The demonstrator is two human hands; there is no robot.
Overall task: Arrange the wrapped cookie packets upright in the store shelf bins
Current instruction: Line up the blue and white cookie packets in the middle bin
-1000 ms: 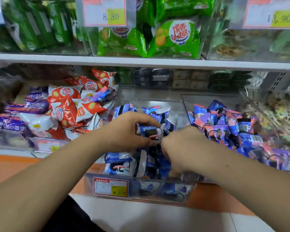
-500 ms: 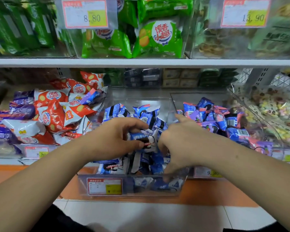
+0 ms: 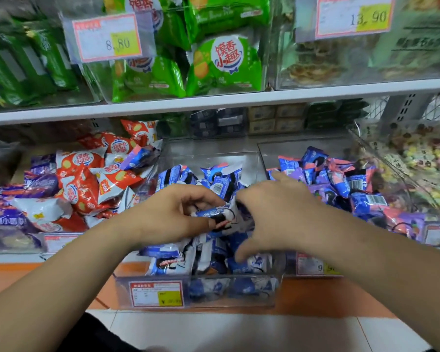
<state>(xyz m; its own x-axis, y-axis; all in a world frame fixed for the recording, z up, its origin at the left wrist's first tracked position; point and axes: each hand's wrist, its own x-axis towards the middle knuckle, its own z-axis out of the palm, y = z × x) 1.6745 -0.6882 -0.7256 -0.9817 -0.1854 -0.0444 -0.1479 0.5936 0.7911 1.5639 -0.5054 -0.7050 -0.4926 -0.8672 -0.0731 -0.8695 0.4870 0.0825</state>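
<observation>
Cookie packet [image 3: 215,216], blue and white wrap, was held over the centre of the middle bin [image 3: 239,302], lying roughly level rather than on end. The left hand [image 3: 173,214] pinched it between thumb and curled fingers. Judgement: a light end-pinch leaves the packet free to be turned upright before it goes down.

The right hand [image 3: 277,217] held nothing. It was spread wide over the bin, thumb reaching down to the front packets and forefinger pointing toward the right-hand bin. Contact under the palm could not be made out. Likely purpose: pressing neighbours aside to open a slot and keep them from toppling.

The loose blue packets [image 3: 170,260] in the bin lay mixed. Some at the front stood on edge, and those at the back were heaped. Job judged partly done.

Price label [image 3: 156,293] was on the bin's front wall. To the left lay red and white packets [image 3: 87,179] in a jumble, to the right a pile of blue, pink and purple packets [image 3: 341,181]. Green packets [image 3: 224,64] sat in bins on the upper shelf [image 3: 214,100].
</observation>
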